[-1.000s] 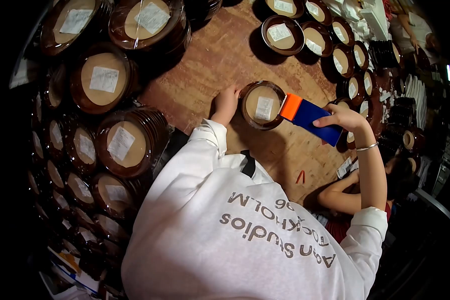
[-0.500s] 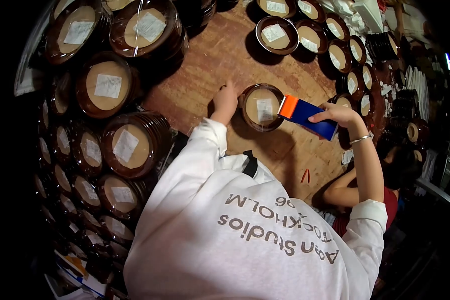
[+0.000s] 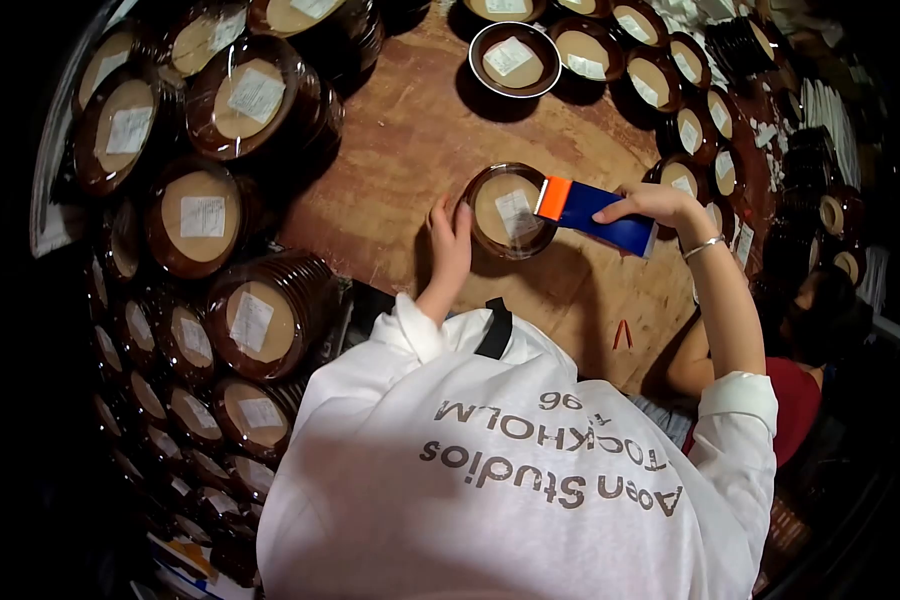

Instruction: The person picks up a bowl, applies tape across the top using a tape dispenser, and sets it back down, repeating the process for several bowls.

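Observation:
A round brown bowl or stack of bowls (image 3: 482, 212), with a tan disc and a white label (image 3: 516, 213) on top, stands on the wooden table. It looks wrapped in clear film. Against its left rim is my left hand (image 3: 450, 240), fingers extended and slightly apart. My right hand (image 3: 652, 205) is closed around a blue tool with an orange head, which looks like a tape dispenser (image 3: 598, 214). The tool's pale front edge meets the right rim of the bowl. My right fingers underneath are hidden.
Stacks of similar labelled brown bowls (image 3: 202, 215) crowd the left side. More bowls (image 3: 515, 60) line the back and right of the wooden table (image 3: 400, 130). A small orange V-shaped tool (image 3: 623, 334) lies near the front. Another person (image 3: 795, 410) sits at the right.
My left hand has turned and its fingers have extended along the bowl's left rim. The tool stays at the right rim. The camera view has shifted slightly.

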A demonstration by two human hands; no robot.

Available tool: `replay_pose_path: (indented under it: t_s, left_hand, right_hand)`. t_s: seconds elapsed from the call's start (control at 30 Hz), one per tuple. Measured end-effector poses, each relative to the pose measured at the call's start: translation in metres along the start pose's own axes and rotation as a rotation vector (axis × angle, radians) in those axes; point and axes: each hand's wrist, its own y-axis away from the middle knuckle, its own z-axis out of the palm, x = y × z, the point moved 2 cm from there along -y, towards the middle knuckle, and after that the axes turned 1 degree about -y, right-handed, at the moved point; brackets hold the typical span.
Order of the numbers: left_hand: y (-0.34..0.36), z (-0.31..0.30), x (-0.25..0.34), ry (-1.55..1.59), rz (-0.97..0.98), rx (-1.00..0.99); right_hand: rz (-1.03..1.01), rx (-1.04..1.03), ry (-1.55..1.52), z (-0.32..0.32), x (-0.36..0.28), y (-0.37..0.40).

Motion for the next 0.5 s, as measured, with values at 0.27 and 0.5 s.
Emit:
replay_pose_path:
  t_s: [0.27,0.5]
  left_hand:
    - [0.014,-0.008,0.015,-0.771,0.907,-0.700]
    - [-0.042,-0.009,-0.004,-0.729,1.209,-0.813]
  right_hand:
    - [-0.001,-0.106,0.039,-0.021,-0.001,-0.014]
    - [-0.084,-0.087,-0.006,-0.018,0.026,-0.025]
